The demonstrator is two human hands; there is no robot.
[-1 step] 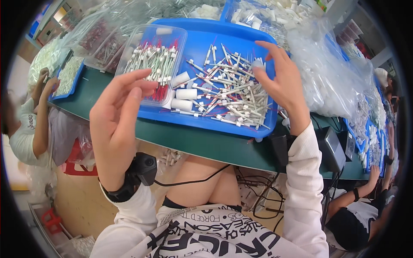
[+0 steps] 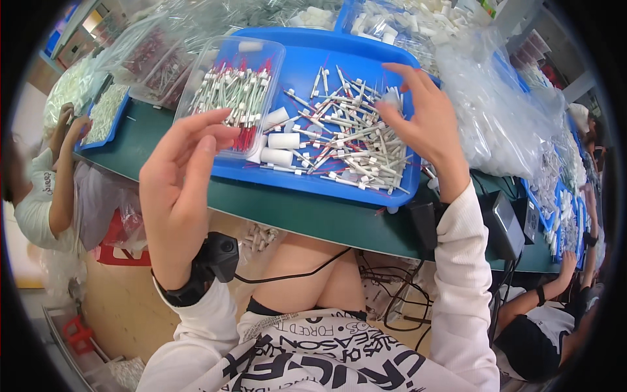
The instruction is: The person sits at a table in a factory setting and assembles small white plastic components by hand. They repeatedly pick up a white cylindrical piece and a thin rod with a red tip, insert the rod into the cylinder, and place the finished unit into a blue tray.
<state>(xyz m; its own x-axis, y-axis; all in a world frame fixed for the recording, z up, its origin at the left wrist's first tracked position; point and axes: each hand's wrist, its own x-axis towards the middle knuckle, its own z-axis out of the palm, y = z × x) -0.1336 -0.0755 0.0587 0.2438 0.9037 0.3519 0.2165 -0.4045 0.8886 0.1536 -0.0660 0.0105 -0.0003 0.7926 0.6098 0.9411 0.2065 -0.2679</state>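
Note:
My left hand hovers at the near left corner of a clear plastic box. Its fingers curve loosely, thumb apart from them, and nothing shows between them. Inside the box lie bundled thin white sticks with red ends. My right hand is over the right side of a blue tray, fingers and thumb spread. By its thumb tip is a small translucent piece; I cannot tell whether they touch. Below it spreads a loose pile of white sticks with small collars and red threads.
White cylinders lie beside the box. Clear plastic bags bulge along the tray's right. A dark boxy device and cables stand on the green table at right. Other people work at both sides; a person's hand is at the left.
My right hand has shifted very slightly left, and my left hand a touch to the right. The tray, box and sticks look the same.

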